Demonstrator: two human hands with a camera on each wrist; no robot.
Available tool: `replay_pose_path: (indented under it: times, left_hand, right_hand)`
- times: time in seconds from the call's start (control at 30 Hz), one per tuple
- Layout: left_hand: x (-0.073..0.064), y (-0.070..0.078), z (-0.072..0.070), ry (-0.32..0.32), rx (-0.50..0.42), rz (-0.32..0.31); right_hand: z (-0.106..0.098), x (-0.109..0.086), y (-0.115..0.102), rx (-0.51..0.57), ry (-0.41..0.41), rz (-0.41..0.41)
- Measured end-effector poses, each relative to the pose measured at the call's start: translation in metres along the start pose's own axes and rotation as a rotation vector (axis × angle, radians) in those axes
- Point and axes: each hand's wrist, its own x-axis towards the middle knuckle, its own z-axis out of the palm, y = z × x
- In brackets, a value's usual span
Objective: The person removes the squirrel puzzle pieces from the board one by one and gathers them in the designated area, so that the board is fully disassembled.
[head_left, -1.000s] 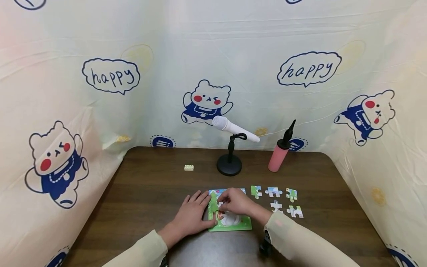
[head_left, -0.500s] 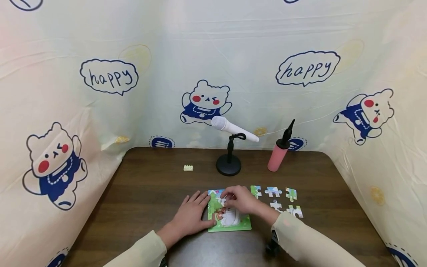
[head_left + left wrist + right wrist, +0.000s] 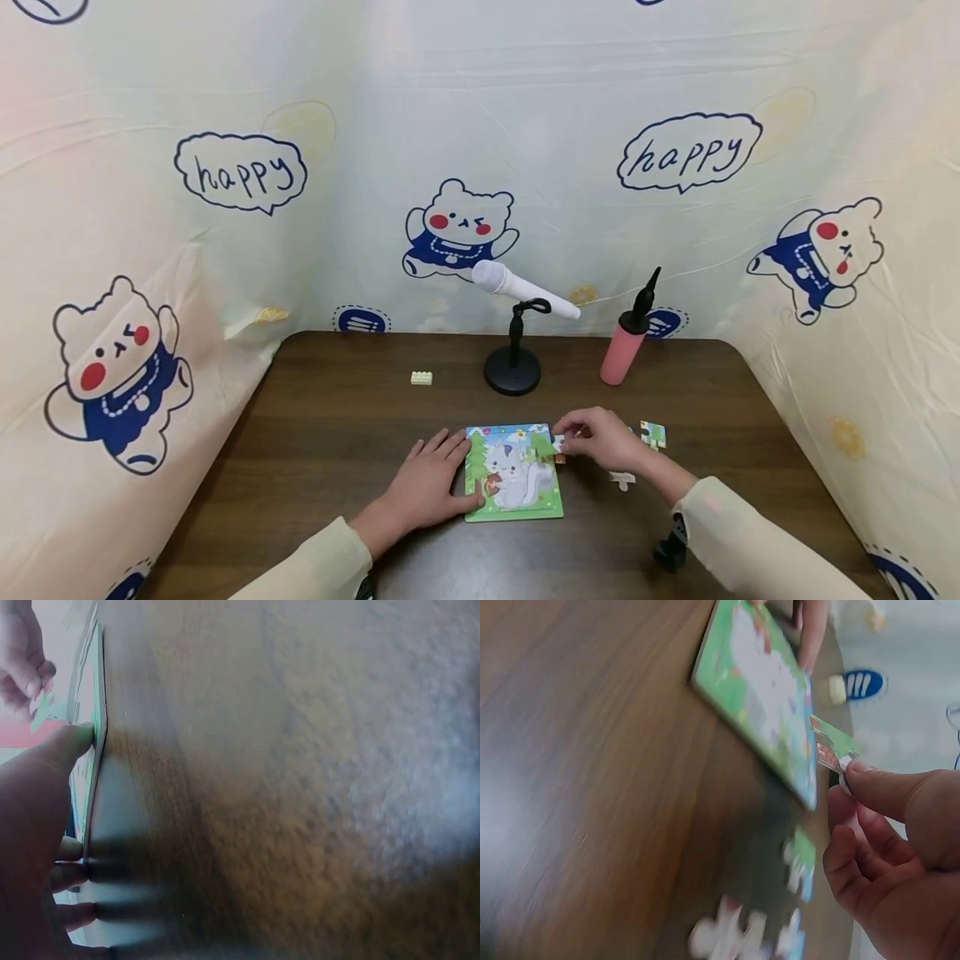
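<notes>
My right hand pinches a jigsaw piece between thumb and fingertips, just beyond the right edge of the puzzle board. The piece shows green, brown and white. My left hand lies along the board's left side, fingers spread on the table and thumb over the edge. The square puzzle board has a green border and a picture of a white cartoon animal. Loose jigsaw pieces lie on the table to the right, partly hidden by my right hand and forearm in the head view.
Behind the board stands a white microphone on a black stand. To its right is a pink hand pump with a black nozzle. A small cream toy brick lies left of the stand. A printed cloth surrounds the brown table.
My right hand has lifted from over the board and moved right with a jigsaw piece in its fingertips, uncovering the picture. My left hand has stayed at the board's left edge.
</notes>
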Motion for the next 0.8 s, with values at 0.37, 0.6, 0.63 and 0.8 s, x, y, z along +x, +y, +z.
replay_pose_path:
  times: [0.37, 0.6, 0.63, 0.8]
  left_hand:
    - [0.000, -0.001, -0.005, -0.015, 0.006, 0.015]
    - [-0.001, 0.000, -0.008, -0.019, 0.013, 0.026]
    - [-0.001, 0.000, -0.008, -0.019, 0.015, 0.027]
    - [-0.001, 0.000, -0.008, -0.018, 0.016, 0.031]
  right_hand:
    - [-0.009, -0.024, 0.028, -0.011, -0.012, 0.048]
    - [-0.003, -0.024, 0.032, -0.098, 0.014, 0.063]
    - [-0.002, -0.024, 0.032, -0.108, 0.016, 0.067]
    - [0.001, -0.022, 0.029, -0.164, 0.029, 0.083]
